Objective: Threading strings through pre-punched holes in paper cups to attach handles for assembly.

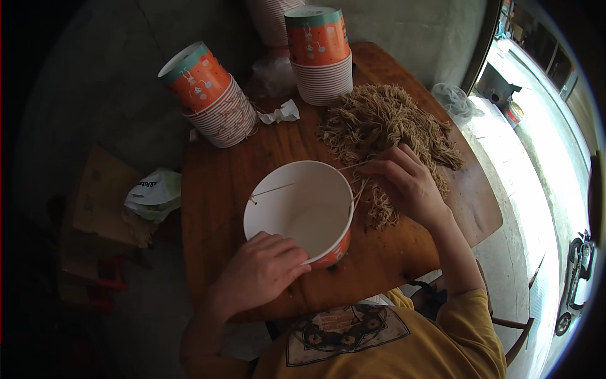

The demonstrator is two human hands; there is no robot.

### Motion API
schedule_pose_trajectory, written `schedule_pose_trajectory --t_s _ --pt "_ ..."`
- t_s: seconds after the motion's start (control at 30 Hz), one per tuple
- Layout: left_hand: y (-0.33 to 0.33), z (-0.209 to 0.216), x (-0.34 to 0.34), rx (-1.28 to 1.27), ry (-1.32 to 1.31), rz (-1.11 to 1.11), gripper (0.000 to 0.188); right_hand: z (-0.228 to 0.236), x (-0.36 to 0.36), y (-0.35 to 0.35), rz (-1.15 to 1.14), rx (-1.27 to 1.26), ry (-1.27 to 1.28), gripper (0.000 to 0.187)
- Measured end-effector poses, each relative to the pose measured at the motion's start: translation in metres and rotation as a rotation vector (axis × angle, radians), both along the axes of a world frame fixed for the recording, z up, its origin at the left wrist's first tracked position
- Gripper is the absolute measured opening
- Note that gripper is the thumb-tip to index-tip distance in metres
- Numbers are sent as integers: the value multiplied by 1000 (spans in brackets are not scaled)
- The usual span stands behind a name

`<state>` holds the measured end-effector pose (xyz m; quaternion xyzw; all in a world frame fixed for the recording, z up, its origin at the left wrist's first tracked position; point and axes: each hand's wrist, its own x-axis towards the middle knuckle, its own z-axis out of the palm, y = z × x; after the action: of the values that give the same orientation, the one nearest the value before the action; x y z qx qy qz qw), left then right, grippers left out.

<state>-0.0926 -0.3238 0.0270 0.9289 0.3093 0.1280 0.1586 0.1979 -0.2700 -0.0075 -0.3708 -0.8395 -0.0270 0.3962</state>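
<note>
A large white-lined paper bucket (287, 218) with an orange outside sits on the wooden table, its mouth tipped toward me. My left hand (262, 268) grips its near rim, thumb and fingers closed over the edge. A thin tan cord (274, 189) crosses the mouth, with a small knot at the left inner wall. On the bucket's right side, cord ends stick out through or over the wall; which, I cannot tell. My right hand (407, 180) pinches a cord there. Just beyond that hand lies a tangled heap of tan cords (391, 117).
Two stacks of nested orange-and-green paper buckets stand at the back: a leaning left stack (211, 95) with cords along it and an upright right stack (320, 57). Crumpled white paper (281, 112) lies between them. Left of the wooden table (214, 189) are a cardboard box (104, 202) and a plastic bag (154, 194).
</note>
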Motion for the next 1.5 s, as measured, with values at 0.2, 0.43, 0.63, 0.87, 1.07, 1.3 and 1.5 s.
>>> schedule_pose_trajectory --t_s 0.2,0.43,0.63,0.87,1.07,1.3,1.5 --pt "5 19 1 -133 -69 118 27 28 -17 -10 129 72 -52 20" --pt "11 -5 56 -260 -714 237 18 22 -46 -21 256 173 130 27" --pt "18 -17 65 -248 -684 227 12 14 -47 -19 210 179 175 27" --pt "17 -15 73 -286 -752 198 11 8 -41 -15 163 254 159 29" --pt "24 -18 71 -255 -661 176 12 4 -39 -19 104 304 122 35" --pt "21 -19 76 -340 -590 176 15 -2 -37 -20 83 405 147 39" --pt "17 -18 77 -288 -540 156 13 4 -39 -22 75 477 170 39"
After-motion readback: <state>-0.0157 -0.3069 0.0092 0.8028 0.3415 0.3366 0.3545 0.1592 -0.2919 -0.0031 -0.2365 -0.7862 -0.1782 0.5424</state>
